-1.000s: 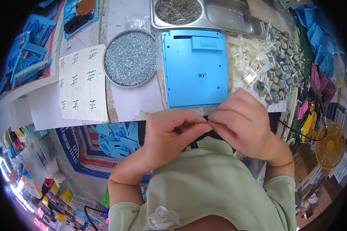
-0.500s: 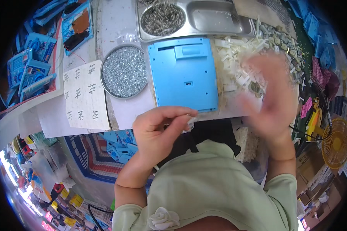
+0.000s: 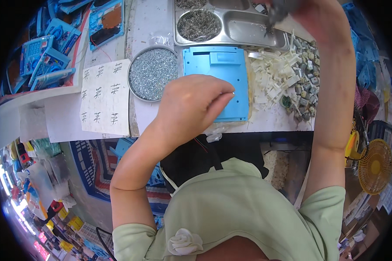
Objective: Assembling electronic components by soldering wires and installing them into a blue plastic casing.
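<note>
The blue plastic casing (image 3: 228,78) lies flat on the table, its back with screw holes and a battery cover facing up. My left hand (image 3: 194,104) is over its lower left part, thumb and forefinger pinched together. A tiny shiny speck shows at those fingertips; I cannot make out what it is. My right hand (image 3: 320,19) is raised at the far right, by the steel tray (image 3: 248,29). Its fingers close round a dark grey tool (image 3: 285,9), blurred and partly out of view, with a narrow tip pointing down.
Left of the casing stands a round tin of small silvery screws (image 3: 152,71), beside a handwritten sheet (image 3: 103,100). White plastic pieces (image 3: 274,74) and small grey blocky parts (image 3: 307,78) are heaped on the right. More blue casings (image 3: 45,56) pile up at the far left.
My left hand has moved from the table's front edge up over the casing. My right hand has gone from open above the white pieces to the far right, now round the dark tool.
</note>
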Motion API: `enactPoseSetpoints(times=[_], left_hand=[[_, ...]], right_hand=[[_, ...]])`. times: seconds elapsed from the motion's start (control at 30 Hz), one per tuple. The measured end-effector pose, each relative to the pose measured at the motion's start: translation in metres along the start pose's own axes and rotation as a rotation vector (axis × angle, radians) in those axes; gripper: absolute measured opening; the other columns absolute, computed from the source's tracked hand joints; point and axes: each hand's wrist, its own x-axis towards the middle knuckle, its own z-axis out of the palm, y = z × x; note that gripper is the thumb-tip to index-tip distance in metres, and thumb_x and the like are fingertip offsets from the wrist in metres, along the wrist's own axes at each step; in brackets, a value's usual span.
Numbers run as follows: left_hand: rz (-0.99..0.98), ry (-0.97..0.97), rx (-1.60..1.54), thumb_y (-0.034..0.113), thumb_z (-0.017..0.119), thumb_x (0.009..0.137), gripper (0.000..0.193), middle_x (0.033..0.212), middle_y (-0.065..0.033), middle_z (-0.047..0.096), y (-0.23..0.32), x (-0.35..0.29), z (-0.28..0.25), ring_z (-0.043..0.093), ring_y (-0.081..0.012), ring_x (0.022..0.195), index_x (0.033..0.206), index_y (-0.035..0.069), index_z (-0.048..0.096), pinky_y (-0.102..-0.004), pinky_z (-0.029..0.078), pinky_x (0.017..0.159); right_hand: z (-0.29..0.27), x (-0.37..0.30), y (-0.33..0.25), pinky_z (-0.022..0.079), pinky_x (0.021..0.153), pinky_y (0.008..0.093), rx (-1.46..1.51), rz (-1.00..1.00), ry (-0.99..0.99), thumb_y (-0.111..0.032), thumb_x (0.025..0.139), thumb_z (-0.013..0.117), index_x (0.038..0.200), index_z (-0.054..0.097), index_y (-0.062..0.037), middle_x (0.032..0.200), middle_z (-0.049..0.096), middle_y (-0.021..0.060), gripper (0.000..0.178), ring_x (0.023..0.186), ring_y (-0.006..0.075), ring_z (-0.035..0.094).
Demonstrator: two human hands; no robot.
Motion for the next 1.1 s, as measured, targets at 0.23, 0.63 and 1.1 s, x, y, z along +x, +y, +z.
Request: enactPoseSetpoints(times=[0.23,0.63,1.1], left_hand=[[0.088,-0.037,-0.035,0.004,0.077,0.082,0.012,0.082,-0.0093,0.071,0.0,-0.008,0.014,0.068,-0.0285,0.069,0.093,0.007,0.071,-0.0354,0.053,0.06],[0.14,-0.177,0.048,0.01,0.074,0.079,0.008,0.078,-0.0077,0.068,0.002,0.002,0.005,0.069,-0.0298,0.076,0.083,0.007,0.068,-0.0397,0.055,0.065],[0.135,-0.447,-0.063,0.011,0.072,0.083,0.005,0.078,-0.0104,0.069,0.006,0.014,-0.001,0.069,-0.0324,0.074,0.082,0.007,0.068,-0.0417,0.053,0.064]], right_hand=[[0.09,-0.069,-0.006,0.046,0.067,0.0277,0.301,-0.108,-0.079,-0.032,0.101,0.061,0.13,0.052,-0.0096,0.07,0.052,-0.0052,0.037,0.067,0.0098,0.052],[0.101,-0.077,0.013,0.046,0.059,0.0284,0.246,-0.107,-0.079,-0.037,0.098,0.07,0.128,0.048,-0.0142,0.061,0.048,-0.0064,0.044,0.052,0.008,0.047],[0.114,-0.11,-0.001,0.045,0.058,0.0273,0.347,-0.087,0.145,-0.036,0.1,0.066,0.125,0.05,-0.015,0.063,0.049,-0.0073,0.036,0.055,0.0079,0.048]])
